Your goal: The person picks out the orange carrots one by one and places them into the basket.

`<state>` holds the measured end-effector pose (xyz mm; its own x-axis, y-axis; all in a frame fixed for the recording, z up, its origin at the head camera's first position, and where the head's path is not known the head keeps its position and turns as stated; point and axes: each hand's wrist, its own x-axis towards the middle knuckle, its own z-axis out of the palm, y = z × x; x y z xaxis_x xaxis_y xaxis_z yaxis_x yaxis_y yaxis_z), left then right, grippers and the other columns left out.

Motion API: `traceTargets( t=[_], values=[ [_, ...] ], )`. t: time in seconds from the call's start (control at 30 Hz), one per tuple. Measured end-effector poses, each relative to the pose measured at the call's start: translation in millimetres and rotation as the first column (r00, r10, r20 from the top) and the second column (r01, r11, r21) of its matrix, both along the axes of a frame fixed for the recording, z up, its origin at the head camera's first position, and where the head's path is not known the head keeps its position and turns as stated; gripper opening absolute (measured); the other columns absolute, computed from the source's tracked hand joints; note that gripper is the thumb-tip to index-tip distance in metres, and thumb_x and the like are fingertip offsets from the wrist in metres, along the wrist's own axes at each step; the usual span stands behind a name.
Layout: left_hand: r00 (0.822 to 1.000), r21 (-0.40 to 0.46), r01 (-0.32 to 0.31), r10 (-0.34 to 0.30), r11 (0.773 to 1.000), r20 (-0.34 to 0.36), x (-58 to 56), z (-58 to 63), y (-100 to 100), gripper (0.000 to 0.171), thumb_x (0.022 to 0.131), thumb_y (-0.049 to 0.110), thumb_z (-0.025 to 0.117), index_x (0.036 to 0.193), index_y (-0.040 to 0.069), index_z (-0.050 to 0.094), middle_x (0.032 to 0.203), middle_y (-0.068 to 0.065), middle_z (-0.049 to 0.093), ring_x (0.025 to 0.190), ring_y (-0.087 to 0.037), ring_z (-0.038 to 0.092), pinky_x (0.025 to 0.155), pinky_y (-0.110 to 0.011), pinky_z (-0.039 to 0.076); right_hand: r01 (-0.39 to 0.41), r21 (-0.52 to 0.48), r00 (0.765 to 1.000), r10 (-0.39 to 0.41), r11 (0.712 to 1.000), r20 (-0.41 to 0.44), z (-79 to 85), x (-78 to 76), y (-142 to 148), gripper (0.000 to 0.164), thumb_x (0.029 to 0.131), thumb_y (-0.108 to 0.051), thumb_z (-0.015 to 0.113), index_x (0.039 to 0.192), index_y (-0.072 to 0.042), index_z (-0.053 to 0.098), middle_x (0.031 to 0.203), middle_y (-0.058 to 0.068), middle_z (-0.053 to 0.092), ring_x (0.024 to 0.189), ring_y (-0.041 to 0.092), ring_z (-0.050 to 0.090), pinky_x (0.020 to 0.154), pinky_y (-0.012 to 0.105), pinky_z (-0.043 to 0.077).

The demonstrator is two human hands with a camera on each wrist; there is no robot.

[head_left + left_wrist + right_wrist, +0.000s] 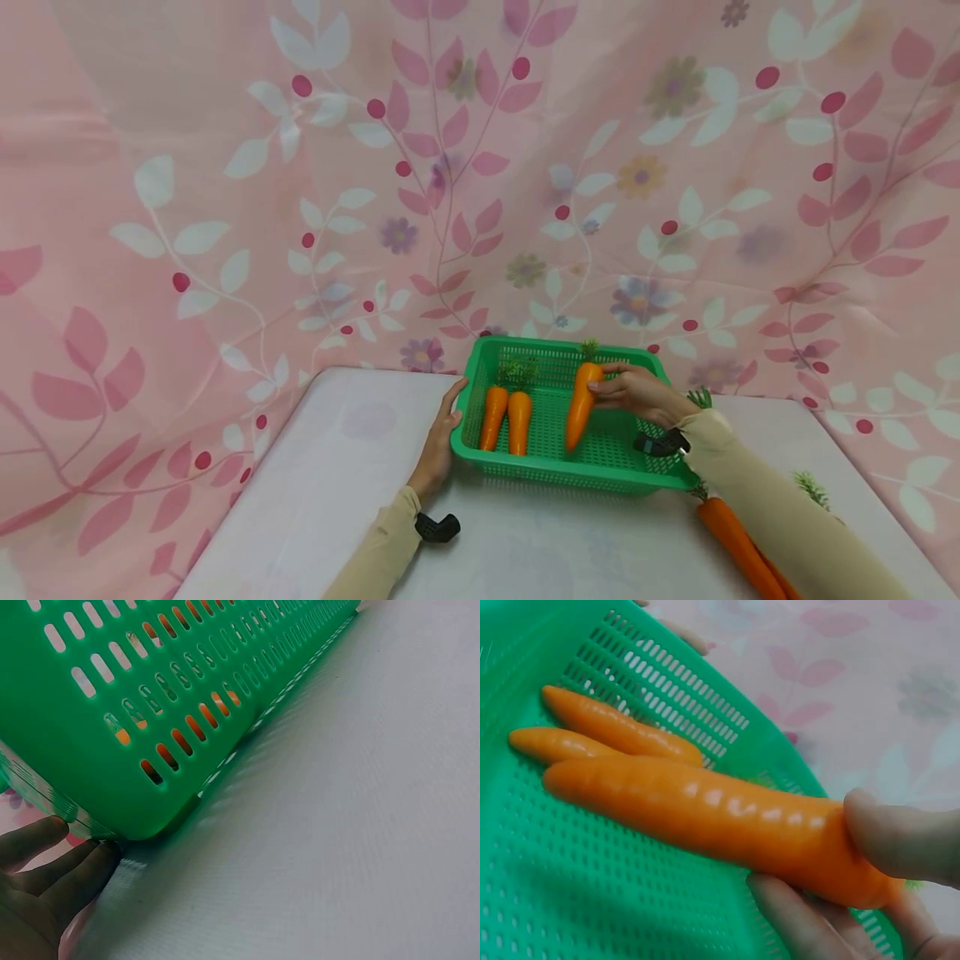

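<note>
My right hand [637, 393] pinches an orange carrot [581, 408] between thumb and fingers near its leafy end. The carrot hangs tip down over the green plastic basket [555, 475], angled toward the near side. Two more carrots, a left one [492, 417] and one beside it [519, 423], lie side by side in the basket's left part, green tops to the back. At the basket's left side is my left hand [435, 450], its fingers extended against the outer wall. In the left wrist view, the fingertips [105, 851] touch the basket's lower corner.
More carrots [738, 546] lie on the white table [375, 450] at the right, partly hidden by my right sleeve. Green leaf tops [810, 490] stick out beyond that sleeve, and another leafy top [700, 398] shows behind the wrist. A pink floral cloth [465, 208] hangs behind the table.
</note>
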<state>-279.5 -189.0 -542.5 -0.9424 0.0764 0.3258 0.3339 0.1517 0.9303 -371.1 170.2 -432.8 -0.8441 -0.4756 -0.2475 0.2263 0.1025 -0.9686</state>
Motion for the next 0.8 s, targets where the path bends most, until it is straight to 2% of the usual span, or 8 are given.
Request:
traceTargets(
  t=[0.17,0.33,0.5,0.67,0.8],
  values=[
    [1.000,0.000,0.000,0.000,1.000,-0.007,-0.4,-1.8,0,0.055,0.114,0.036,0.027,0.169,0.033,0.027,0.177,0.001,0.022,0.164,-0.032,0.018,0.127,-0.072,0.010,0.007,0.005,1.000,-0.007,1.000,0.012,-3.9,1.9,-13,0.079,0.104,-0.005,0.065,0.163,0.009,0.014,0.142,0.025,0.058,0.110,0.022,0.075,0.118,0.062,0.040],
    [1.000,0.005,0.003,-0.003,1.000,-0.001,0.2,-1.5,0,0.055,0.114,0.036,0.027,0.169,0.034,0.027,0.177,0.002,0.021,0.164,-0.032,0.018,0.126,-0.073,0.009,0.006,0.020,1.000,-0.006,1.000,0.007,-9.4,1.5,-24,0.080,0.103,-0.002,0.065,0.163,0.012,0.014,0.153,0.036,0.045,0.111,0.026,0.074,0.114,0.057,0.047],
    [1.000,0.007,0.003,-0.003,1.000,-0.003,0.5,-0.6,0,0.055,0.114,0.036,0.028,0.169,0.034,0.027,0.177,0.002,0.021,0.164,-0.032,0.018,0.127,-0.072,0.009,0.001,0.015,0.999,-0.002,1.000,0.034,-13.9,2.4,-35,0.082,0.102,-0.002,0.066,0.163,0.011,0.014,0.157,0.038,0.039,0.118,0.032,0.072,0.112,0.054,0.051],
    [1.000,0.007,0.001,-0.001,1.000,-0.001,0.4,-0.3,0,0.055,0.114,0.037,0.027,0.168,0.035,0.027,0.177,0.002,0.021,0.164,-0.032,0.018,0.126,-0.073,0.009,-0.022,0.013,0.999,0.021,1.000,0.039,-16.7,4.2,-42,0.081,0.103,-0.001,0.064,0.164,0.011,0.013,0.158,0.039,0.037,0.128,0.042,0.066,0.113,0.056,0.049],
    [1.000,0.004,0.002,-0.002,1.000,-0.002,0.7,0.5,0,0.055,0.114,0.037,0.028,0.168,0.035,0.028,0.177,0.002,0.021,0.164,-0.032,0.017,0.126,-0.073,0.009,-0.045,0.035,0.998,0.044,0.998,0.043,-20.5,5.7,-47,0.080,0.102,0.000,0.065,0.163,0.012,0.014,0.158,0.038,0.038,0.128,0.042,0.066,0.113,0.057,0.049]
  ],
)
